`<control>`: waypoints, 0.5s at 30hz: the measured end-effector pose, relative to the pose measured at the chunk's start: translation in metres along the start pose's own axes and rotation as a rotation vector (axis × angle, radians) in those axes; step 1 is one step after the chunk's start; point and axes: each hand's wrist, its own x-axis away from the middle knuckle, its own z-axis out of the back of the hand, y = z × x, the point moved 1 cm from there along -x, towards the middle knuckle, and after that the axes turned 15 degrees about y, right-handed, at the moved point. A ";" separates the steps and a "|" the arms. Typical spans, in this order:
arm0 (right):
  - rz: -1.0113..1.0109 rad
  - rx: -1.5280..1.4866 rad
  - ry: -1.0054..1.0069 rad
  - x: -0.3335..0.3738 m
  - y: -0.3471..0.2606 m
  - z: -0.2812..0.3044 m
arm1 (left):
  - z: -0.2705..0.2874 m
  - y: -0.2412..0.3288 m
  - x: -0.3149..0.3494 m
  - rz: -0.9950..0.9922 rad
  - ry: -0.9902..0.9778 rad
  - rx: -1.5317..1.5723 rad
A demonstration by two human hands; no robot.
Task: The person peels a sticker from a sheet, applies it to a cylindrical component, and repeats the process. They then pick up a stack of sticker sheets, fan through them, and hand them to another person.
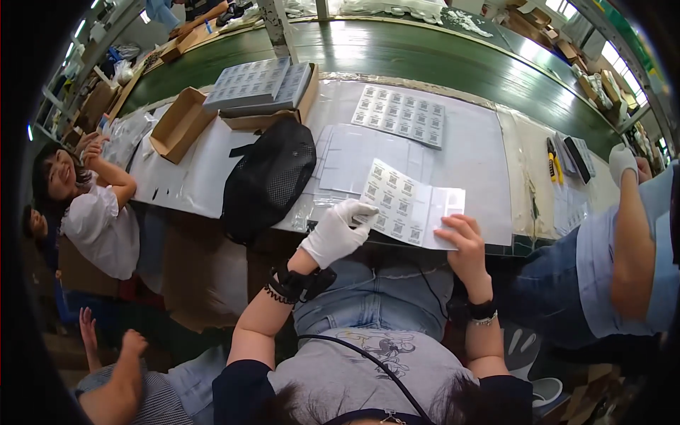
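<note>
In front of my lap, both hands hold a label sheet printed with rows of square codes, raised at the table's near edge. My left hand, in a white glove, pinches its lower left edge between thumb and fingers. The bare right hand grips the sheet's right side, where a plain white part bends up. Just beyond lie blank white sheets on the table. Farther off, a stack of similar label sheets lies flat.
A black mesh bag lies left of the sheets, before an open cardboard box and a box piled with label sheets. Yellow-handled pliers or cutters lie right. People stand or sit at both sides; a green conveyor belt runs behind.
</note>
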 end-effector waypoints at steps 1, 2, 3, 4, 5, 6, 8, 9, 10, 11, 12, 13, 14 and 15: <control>-0.034 -0.049 -0.011 0.007 0.002 -0.002 | -0.001 -0.001 0.001 -0.004 -0.002 0.004; -0.067 -0.103 -0.025 0.015 0.003 -0.004 | 0.001 -0.003 0.005 -0.028 0.004 -0.010; -0.099 -0.157 -0.038 0.019 0.004 -0.006 | 0.002 -0.004 0.007 -0.054 0.009 -0.023; -0.096 -0.155 -0.037 0.022 0.006 -0.008 | 0.003 -0.004 0.009 -0.081 0.013 -0.035; -0.107 -0.164 -0.017 0.023 0.006 -0.011 | 0.003 -0.006 0.010 -0.084 0.013 -0.035; -0.117 -0.171 0.003 0.022 0.005 -0.014 | 0.003 -0.009 0.011 -0.013 -0.001 -0.039; -0.126 -0.170 0.028 0.022 0.005 -0.016 | 0.001 -0.014 0.009 0.126 -0.033 -0.045; -0.118 -0.177 0.035 0.021 0.004 -0.016 | 0.000 -0.014 0.005 0.120 -0.036 -0.041; -0.106 -0.197 0.039 0.019 0.001 -0.018 | 0.003 -0.015 0.004 0.214 -0.016 0.068; -0.093 -0.218 0.041 0.018 -0.002 -0.019 | 0.007 -0.015 0.004 0.307 0.005 0.176; -0.087 -0.227 0.039 0.016 -0.003 -0.017 | 0.010 -0.015 0.003 0.400 0.029 0.286; -0.062 -0.222 0.029 0.014 -0.004 -0.014 | 0.011 -0.018 0.001 0.400 0.043 0.282; -0.037 -0.220 0.018 0.012 -0.004 -0.010 | 0.007 -0.022 -0.002 0.333 0.082 0.295; -0.005 -0.223 0.010 0.008 -0.006 -0.009 | 0.005 -0.026 -0.008 0.261 0.128 0.303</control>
